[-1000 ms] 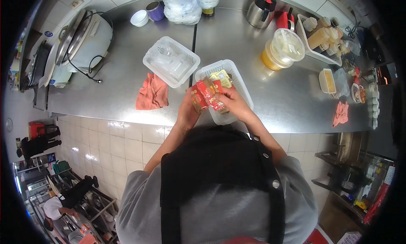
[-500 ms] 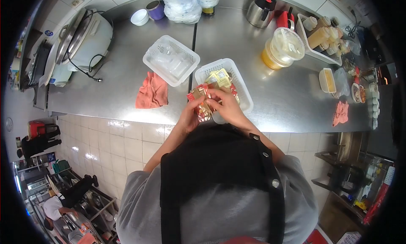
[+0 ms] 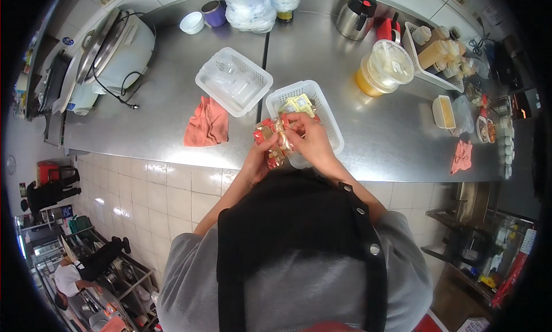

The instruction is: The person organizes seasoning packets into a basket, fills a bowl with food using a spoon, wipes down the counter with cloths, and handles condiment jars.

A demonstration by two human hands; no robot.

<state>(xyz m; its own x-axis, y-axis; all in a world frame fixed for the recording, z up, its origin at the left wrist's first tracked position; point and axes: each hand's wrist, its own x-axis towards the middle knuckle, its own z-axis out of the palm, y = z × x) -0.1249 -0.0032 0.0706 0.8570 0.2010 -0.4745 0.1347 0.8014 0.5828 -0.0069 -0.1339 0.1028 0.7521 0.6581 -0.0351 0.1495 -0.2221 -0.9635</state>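
My left hand (image 3: 258,160) is closed around several red and gold packets (image 3: 275,156) at the counter's front edge. Between the fingers of my right hand (image 3: 314,141) is another red and gold packet (image 3: 282,126), held against those in the left. Both hands are over the near left corner of a white perforated basket (image 3: 330,120). Yellow packets (image 3: 298,104) lie inside that basket, and my right hand hides part of its contents. Beside it at the left stands a second white basket (image 3: 253,106) with clear plastic items (image 3: 233,79) in it.
An orange cloth (image 3: 207,125) lies left of my hands. Further right stand stacked round tubs (image 3: 386,67), a steel jug (image 3: 355,18) and a crate of bottles (image 3: 435,53). At far left is a large cooker (image 3: 129,53) with a loose cord. Another person (image 3: 86,271) works behind at lower left.
My right hand has risen slightly and now pinches a packet more upright above the others. The left hand stays nearly in place with its bunch.
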